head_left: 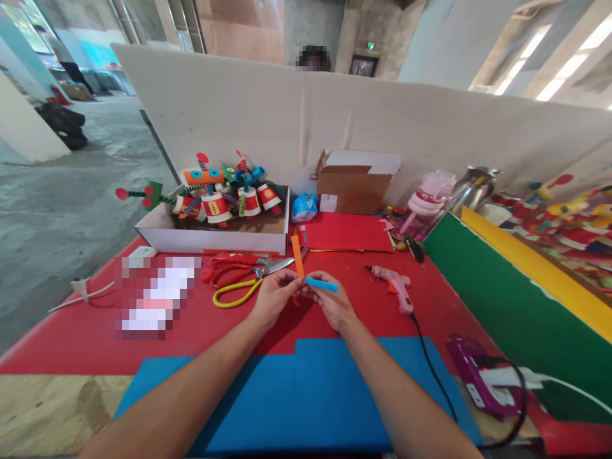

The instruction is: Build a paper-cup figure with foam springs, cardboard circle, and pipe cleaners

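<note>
My left hand (277, 296) and my right hand (332, 305) meet over the middle of the red table, fingertips pinched together. Between them are two narrow paper strips crossing at one end. The orange paper strip (298, 256) points up and away from me, by my left fingertips. The blue paper strip (321, 285) runs to the right across my right fingers. My fingertips cover the corner where the strips meet, so I cannot tell whether they are stuck together. Just left of my left hand lie scissors with yellow handles (236, 294), and red-handled scissors (224, 264) are behind them.
At the back left, a white box (215, 241) holds several paper-cup figures with coiled paper limbs. Red paper sheets (347, 233) lie behind my hands. A pink glue gun (399, 290) rests at right, its cord running to a purple power strip (482, 376). Blue sheets (296, 395) lie under my forearms.
</note>
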A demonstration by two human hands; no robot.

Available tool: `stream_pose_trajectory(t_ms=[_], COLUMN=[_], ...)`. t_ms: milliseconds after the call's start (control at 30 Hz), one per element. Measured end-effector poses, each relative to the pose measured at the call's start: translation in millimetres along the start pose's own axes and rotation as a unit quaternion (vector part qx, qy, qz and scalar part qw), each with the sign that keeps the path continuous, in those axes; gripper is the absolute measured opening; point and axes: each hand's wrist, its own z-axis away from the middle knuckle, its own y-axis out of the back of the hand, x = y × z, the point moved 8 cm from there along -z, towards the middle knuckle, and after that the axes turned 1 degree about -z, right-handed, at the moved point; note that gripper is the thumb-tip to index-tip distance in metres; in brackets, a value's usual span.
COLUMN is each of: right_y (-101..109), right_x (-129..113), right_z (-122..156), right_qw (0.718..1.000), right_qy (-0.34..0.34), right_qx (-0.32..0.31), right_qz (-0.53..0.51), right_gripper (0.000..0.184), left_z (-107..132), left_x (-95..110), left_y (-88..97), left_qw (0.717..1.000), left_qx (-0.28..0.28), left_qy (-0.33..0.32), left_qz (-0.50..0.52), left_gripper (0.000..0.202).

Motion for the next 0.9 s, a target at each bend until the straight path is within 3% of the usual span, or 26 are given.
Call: stream_pose_trajectory(t_ms=[233,500,767,900], right_y=[2.0,2.8,13.8,12.2], right_x=[1.7,-1.1,-4.7,-5.4], right_z=[-2.2,-0.9,-4.9,-5.4], right_qw=[1.000,0.998,0.984,0.983], right_qy=[0.011,0.030,0.086,0.088], right_qx=[0.020,0.038,0.068,0.052], right_qz=[0.021,0.050,0.140,0.155], right_gripper=[0.036,0.033,0.029,0.030], left_z=[-0.7,0.8,-0.9,-1.2], left_x=[-4.9,-3.2,-6.6,-8.1], left_y=[2.7,-0.2,-0.3,0.0], left_qw=[1.000,1.000,0.999,0.999], left_qx=[0.016,-0.012,-0.024,-0.023], left_qy=[0.007,-0.018,0.014,0.020], left_qz=[0.003,0.014,0.023,0.019], left_gripper=[0.035,0.034,0.042,0.042])
